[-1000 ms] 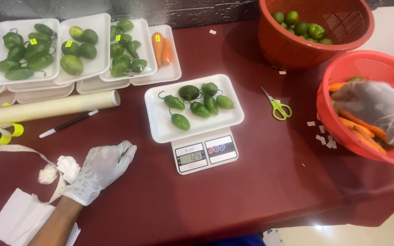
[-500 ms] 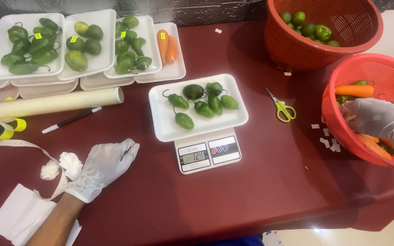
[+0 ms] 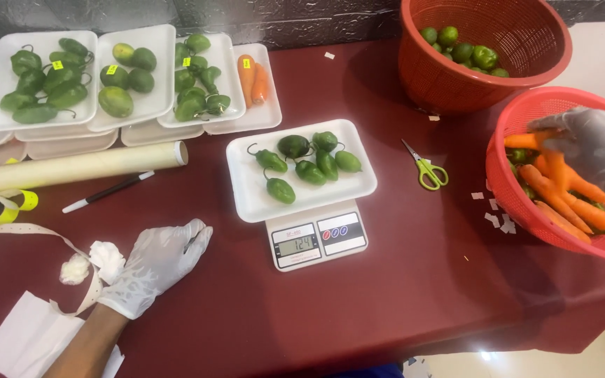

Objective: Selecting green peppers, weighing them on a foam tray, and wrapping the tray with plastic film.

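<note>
**Op:** Two gloved hands on my feed. R hand [image 3: 596, 150] is over the near red basket [image 3: 505, 189], on top of the carrots [image 3: 561, 203].

**Sup:** Fingers?

**Op:** Blurred. They curl down twd the pile, but I can't tell if they pinch one. L hand [image 3: 159, 262] lies flat on the maroon table [image 3: 400, 301], fingers straight and close together, just beside two tissue wads [image 3: 106, 255].

**Sup:** Step?

**Op:** I'd say picking among the carrots, none lifted clear. The foam tray [image 3: 253, 199] of green peppers [image 3: 309, 168] sits on the scale [image 3: 316, 241], well apart from both hands.

**Sup:** Next needs?

**Op:** A firm wrap round one carrot, clearing the basket rim.
</note>
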